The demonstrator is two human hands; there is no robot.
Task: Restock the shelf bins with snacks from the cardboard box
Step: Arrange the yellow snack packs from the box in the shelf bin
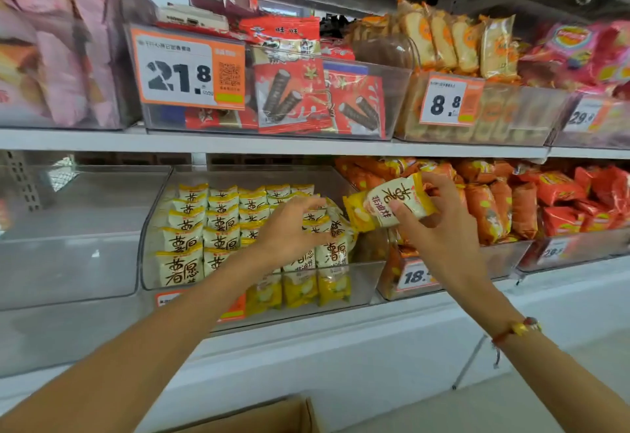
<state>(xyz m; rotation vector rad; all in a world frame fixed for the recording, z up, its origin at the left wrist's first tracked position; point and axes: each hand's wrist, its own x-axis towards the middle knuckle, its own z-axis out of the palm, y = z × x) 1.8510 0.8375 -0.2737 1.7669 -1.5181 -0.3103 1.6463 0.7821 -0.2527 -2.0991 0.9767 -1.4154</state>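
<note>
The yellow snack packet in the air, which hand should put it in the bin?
Probably the right hand. It already holds the yellow snack packet just beside the clear bin of matching packets. The left hand is down among the stacked packets, seemingly tidying them.

Both forearms bare, no sleeves in view. Left hand has nothing on it or on its wrist, and right hand shows no rings. Right wrist has a red cord bracelet with a yellow charm and red bead, loose cord end trailing toward 7 o'clock.
</note>
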